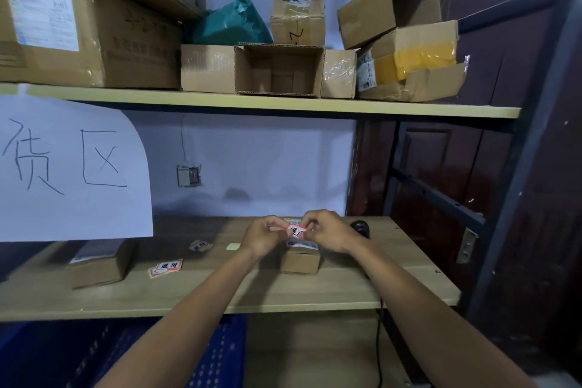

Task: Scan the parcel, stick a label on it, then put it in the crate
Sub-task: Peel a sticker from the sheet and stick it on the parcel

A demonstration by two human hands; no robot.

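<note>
Centre-bottom of the frame, both hands meet over the lower shelf [315, 290]: left hand [263, 238] and right hand [327, 235] each pinch an edge of a small red-and-white label [296, 231], fingertips tight on it, held just above the parcel [300, 257]. Parcel's a small brown carton w/ a white shipping sticker on top, sitting on the wood shelf right under the hands, approx mid-frame. Can't tell if the label's backing is on or off, too blurred. Right of the hands, a black scanner [360, 228] rests on the shelf, its cable dropping past the shelf edge at lower right. Left of the parcel: a loose stack of more red labels [166, 268], a crumpled one [200, 245] further back, plus a pale blank slip [233, 246]. Far left, another carton [100, 264] partly under a hanging white paper sign [72, 167] w/ handwritten characters. Bottom left, below the shelf, a blue crate [214, 353] shows its slotted wall. Upper half: top shelf packed w/ cardboard boxes, one open box [280, 69] facing the camera, a teal bag [233, 23] behind it.
</note>
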